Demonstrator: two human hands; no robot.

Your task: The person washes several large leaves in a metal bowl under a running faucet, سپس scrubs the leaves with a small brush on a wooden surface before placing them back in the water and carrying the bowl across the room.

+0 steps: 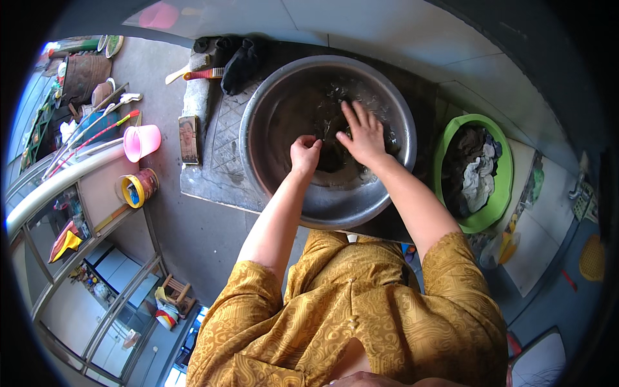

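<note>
A wide metal basin (pixel 252 151) holds murky, rippling water (pixel 290 109) in front of me. My left hand (pixel 305 153) is closed at the water's left side, its thumb and fingers pressed together. What it grips, if anything, is lost in the dark water. My right hand (pixel 362 137) is open at the surface, with its fingers spread and palm down. A dark patch shows between the two hands, too unclear to name.
Right of the basin stands a green tub (pixel 506 174) with dark and pale cloths (pixel 478 177). Beyond the basin's left rim lie a red-handled brush (pixel 205 74), a dark cloth item (pixel 242 66) and a small box (pixel 189 140). Pink (pixel 142 142) and yellow (pixel 138 187) buckets are farther left.
</note>
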